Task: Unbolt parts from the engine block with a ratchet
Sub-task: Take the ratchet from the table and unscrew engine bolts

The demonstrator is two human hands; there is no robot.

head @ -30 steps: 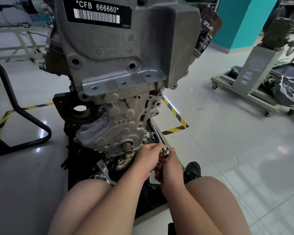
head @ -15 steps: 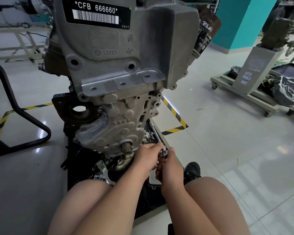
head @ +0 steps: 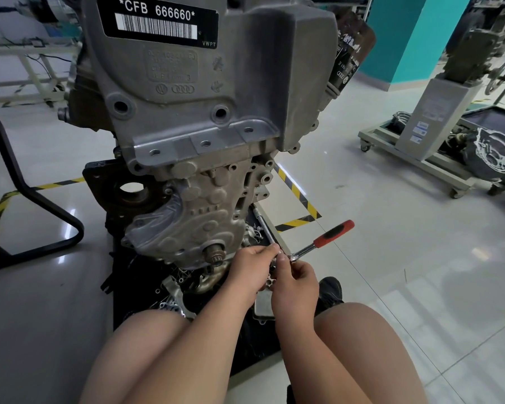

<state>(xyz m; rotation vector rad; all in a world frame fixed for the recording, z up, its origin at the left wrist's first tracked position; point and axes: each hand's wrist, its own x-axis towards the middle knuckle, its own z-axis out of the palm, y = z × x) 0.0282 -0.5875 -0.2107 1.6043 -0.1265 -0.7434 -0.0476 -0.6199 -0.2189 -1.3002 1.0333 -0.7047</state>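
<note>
The tall grey cast-aluminium engine block (head: 204,135), matte and knobbly with bosses and bolt holes, stands on end on a black floor mat (head: 140,275), so its lowest fasteners sit by the person's knees. There the chrome ratchet with a red-and-black rubbery grip (head: 318,243) juts rightward, its handle free in the air. The right hand (head: 298,282) pinches its shiny head, probably to steady it, while the left hand (head: 252,265) pinches a small silvery piece there, perhaps a socket.
</note>
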